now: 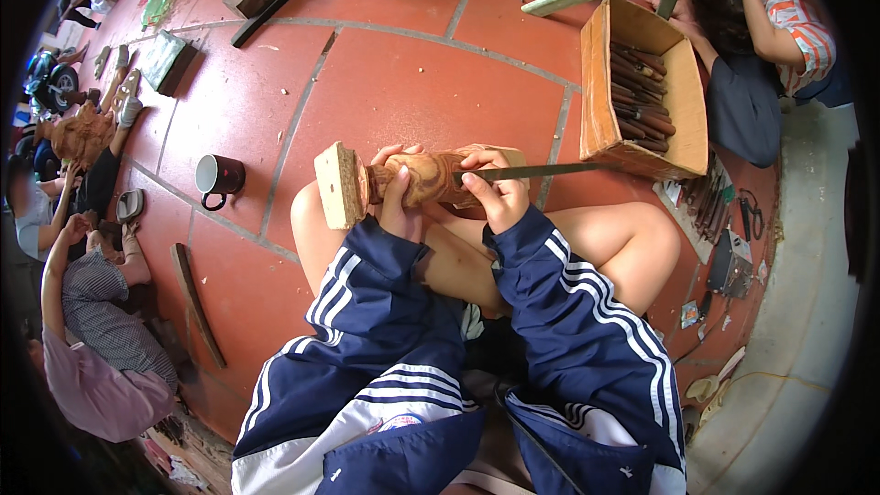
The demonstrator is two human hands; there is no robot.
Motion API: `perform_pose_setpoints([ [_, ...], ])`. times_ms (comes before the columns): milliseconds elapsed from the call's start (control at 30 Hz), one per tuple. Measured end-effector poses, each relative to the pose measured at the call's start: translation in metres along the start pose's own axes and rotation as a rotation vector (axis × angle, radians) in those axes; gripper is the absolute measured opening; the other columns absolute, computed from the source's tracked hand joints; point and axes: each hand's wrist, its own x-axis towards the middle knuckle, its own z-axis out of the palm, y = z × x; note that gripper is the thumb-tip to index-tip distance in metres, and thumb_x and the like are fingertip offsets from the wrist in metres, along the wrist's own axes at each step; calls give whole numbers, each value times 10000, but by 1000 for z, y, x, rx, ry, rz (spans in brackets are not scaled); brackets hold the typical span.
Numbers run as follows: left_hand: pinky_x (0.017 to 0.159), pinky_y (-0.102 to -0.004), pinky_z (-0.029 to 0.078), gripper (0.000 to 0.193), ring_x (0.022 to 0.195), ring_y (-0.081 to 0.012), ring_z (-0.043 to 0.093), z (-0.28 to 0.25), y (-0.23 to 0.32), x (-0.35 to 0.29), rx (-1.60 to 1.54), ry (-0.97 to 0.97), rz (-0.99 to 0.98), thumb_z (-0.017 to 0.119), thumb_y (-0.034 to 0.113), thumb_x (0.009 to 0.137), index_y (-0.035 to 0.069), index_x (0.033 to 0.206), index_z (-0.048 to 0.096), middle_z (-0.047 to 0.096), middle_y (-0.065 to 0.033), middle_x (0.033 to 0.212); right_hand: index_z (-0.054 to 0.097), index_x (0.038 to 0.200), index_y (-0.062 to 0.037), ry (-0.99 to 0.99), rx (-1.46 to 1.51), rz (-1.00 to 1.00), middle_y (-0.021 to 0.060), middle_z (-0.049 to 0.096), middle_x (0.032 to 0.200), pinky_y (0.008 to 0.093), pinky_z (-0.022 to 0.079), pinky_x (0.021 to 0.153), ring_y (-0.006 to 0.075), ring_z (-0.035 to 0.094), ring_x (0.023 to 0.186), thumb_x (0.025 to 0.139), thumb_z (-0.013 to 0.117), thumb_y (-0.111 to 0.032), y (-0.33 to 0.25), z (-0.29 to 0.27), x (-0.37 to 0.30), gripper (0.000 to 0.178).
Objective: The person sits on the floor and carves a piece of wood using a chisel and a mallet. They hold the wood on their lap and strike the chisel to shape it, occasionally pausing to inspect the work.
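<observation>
Across my lap lies a carved wooden piece (423,174), pale brown with swirling grain and a squared block (339,185) at its left end. My left hand (398,206) is closed around its narrower part beside the block, thumb on top. My right hand (498,200) pinches a long, flat, dark file (550,170), its thumb and fingers pressed together near the carving. The file points right, toward the cardboard box, and its near end lies over or against the wood; exact contact is hidden by my fingers.
A cardboard box (594,82) of wooden-handled tools (639,96) stands front right, beside a seated person in a striped shirt (793,23). A dark mug (220,179) and a wooden stick (194,304) are on the red tiles at left. Other people sit further left. More tools (710,206) lie right.
</observation>
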Motion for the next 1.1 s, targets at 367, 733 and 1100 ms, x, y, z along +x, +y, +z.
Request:
perform_pose_setpoints([
  [367, 935, -424, 350, 337, 1084, -272, 438, 2, 0, 2, 12, -1, 6, 499, 158, 818, 106, 1132, 386, 473, -165, 1131, 487, 923, 13, 133, 5, 221, 34, 520, 773, 216, 427, 618, 82, 524, 656, 769, 594, -83, 32, -15, -1, 211],
  [733, 922, -416, 361, 332, 1069, -266, 449, 0, -1, 4, 36, 2, 2, 496, 153, 814, 116, 1127, 390, 482, -162, 1126, 465, 942, 2, 200, -18, 244, 37, 489, 772, 206, 431, 604, 84, 532, 620, 756, 603, -71, 41, -17, -4, 242],
  [1100, 900, -399, 394, 401, 1045, -255, 474, -3, -6, 5, 27, -54, 55, 542, 303, 826, 111, 1136, 377, 489, -140, 1113, 486, 854, -3, 44, -4, 61, 64, 514, 819, 240, 413, 644, 127, 520, 710, 814, 539, -101, -24, 31, 14, 119],
])
